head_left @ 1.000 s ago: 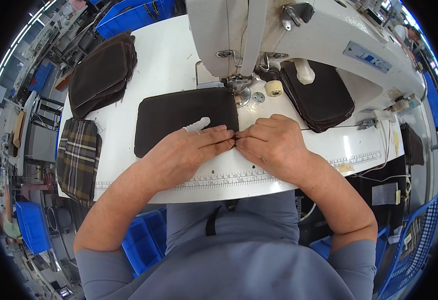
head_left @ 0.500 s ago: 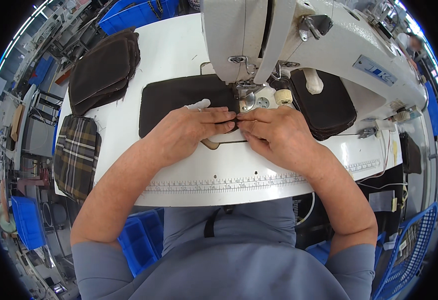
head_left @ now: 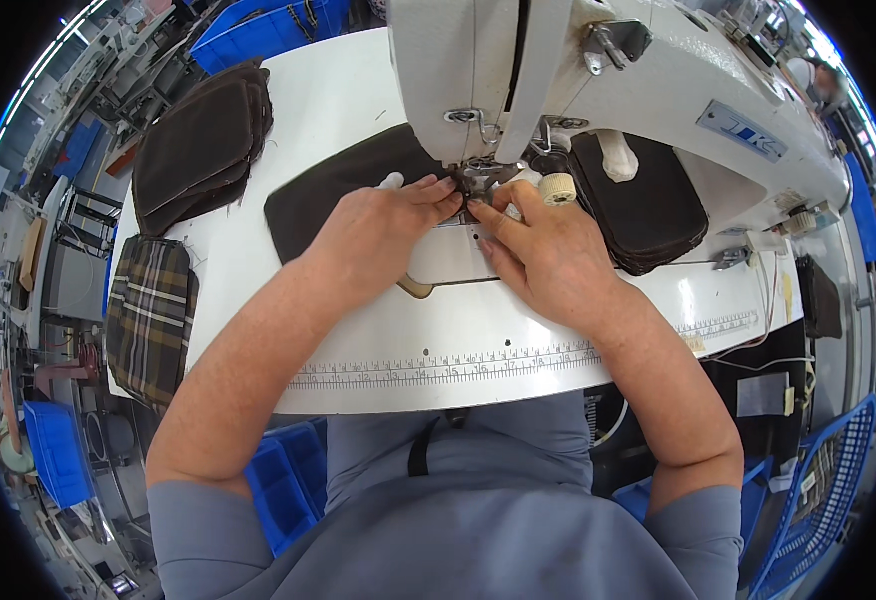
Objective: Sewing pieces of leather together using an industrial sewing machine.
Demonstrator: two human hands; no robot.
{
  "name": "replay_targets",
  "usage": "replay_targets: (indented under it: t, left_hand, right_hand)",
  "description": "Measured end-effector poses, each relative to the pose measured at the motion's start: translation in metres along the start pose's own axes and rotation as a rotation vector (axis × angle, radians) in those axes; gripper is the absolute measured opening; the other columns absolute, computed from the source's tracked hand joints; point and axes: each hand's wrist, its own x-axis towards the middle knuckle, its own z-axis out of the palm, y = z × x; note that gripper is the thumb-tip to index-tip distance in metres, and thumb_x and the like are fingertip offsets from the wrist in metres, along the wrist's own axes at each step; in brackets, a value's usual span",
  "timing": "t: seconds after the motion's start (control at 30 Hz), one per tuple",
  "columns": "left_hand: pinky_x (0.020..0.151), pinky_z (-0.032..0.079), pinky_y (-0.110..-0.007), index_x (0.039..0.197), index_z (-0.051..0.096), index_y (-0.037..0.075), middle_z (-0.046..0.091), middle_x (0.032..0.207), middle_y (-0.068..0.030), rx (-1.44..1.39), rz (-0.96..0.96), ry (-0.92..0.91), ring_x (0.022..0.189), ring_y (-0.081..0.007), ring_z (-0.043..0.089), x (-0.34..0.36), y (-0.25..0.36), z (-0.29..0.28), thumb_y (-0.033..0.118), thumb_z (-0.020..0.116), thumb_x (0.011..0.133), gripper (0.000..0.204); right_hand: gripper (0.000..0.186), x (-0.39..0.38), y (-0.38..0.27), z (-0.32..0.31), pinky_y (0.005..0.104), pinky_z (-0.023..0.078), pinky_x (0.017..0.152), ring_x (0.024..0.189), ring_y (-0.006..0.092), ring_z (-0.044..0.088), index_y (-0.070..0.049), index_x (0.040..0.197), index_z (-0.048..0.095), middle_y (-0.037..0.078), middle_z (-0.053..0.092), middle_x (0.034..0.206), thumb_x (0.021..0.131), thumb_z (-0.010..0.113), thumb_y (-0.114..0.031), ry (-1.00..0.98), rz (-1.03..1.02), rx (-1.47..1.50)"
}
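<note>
A dark brown panel with rounded corners lies turned at a slant on the sewing machine's bed. One edge of it sits at the presser foot. My left hand rests palm down on the panel, its fingers stretched toward the foot; a white cover shows on one finger. Close by, my right hand touches the panel's edge beside the foot with a fingertip. Its thumb stands apart over the white bed. The needle and the stitching spot are hidden by the foot and my fingers.
Right of the foot, under the machine arm, lies a stack of dark panels. More dark panels and plaid fabric pieces lie at the left. A printed ruler runs along the table's front. A blue bin stands behind.
The panel has turned counterclockwise, its right side swinging away from me. Both hands have shifted slightly away from me, and the right thumb has spread from the other fingers.
</note>
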Motion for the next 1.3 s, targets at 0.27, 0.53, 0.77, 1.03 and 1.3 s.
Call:
replay_targets:
  t: [0.27,0.53,0.77,1.03,1.3]
  left_hand:
    - [0.100,0.057,-0.044,0.145,0.055,-0.010,0.061,0.143,-0.0290,0.340,-0.164,-0.193,0.121,-0.0380,0.069,0.012,0.048,-0.006,0.000,0.048,0.090,0.056]
    - [0.095,0.055,-0.044,0.125,0.073,0.003,0.071,0.127,-0.0196,0.065,-0.108,-0.159,0.105,-0.0342,0.071,0.015,0.012,-0.018,0.027,0.066,0.097,0.038]
    - [0.109,0.049,-0.045,0.129,0.070,0.002,0.066,0.137,-0.0205,-0.188,-0.170,0.184,0.128,-0.0392,0.062,-0.006,0.005,0.005,0.026,0.066,0.101,0.037]
    - [0.113,0.046,-0.044,0.129,0.069,-0.001,0.065,0.143,-0.0195,-0.507,-0.278,0.238,0.138,-0.0378,0.058,-0.021,0.025,0.014,0.028,0.062,0.106,0.037]
    - [0.109,0.049,-0.042,0.123,0.072,0.000,0.069,0.135,-0.0174,-0.470,-0.235,0.311,0.135,-0.0342,0.061,-0.021,0.021,0.019,0.023,0.067,0.103,0.030]
  right_hand:
    - [0.034,-0.006,0.002,0.002,0.0436,0.053,0.076,0.086,0.0294,0.067,-0.006,0.123,0.073,0.009,0.064,0.113,0.091,0.074,-0.017,-0.021,0.051,0.003]
    - [0.031,-0.007,0.001,0.002,0.0436,0.055,0.078,0.088,0.0301,0.067,-0.007,0.122,0.074,0.008,0.065,0.110,0.091,0.074,-0.015,0.002,0.048,0.041]
    - [0.022,-0.004,-0.001,0.000,0.0419,0.056,0.074,0.085,0.0273,0.068,-0.010,0.110,0.078,0.006,0.069,0.102,0.090,0.075,-0.018,0.063,-0.066,0.064]
    - [0.030,-0.009,-0.007,-0.008,0.0413,0.056,0.078,0.091,0.0254,0.070,-0.007,0.107,0.078,0.004,0.074,0.110,0.083,0.080,-0.025,0.035,-0.089,0.124]
    - [0.041,-0.014,-0.009,-0.018,0.0411,0.054,0.082,0.097,0.0254,0.070,-0.009,0.107,0.079,0.004,0.074,0.112,0.078,0.086,-0.037,-0.023,-0.053,0.125]
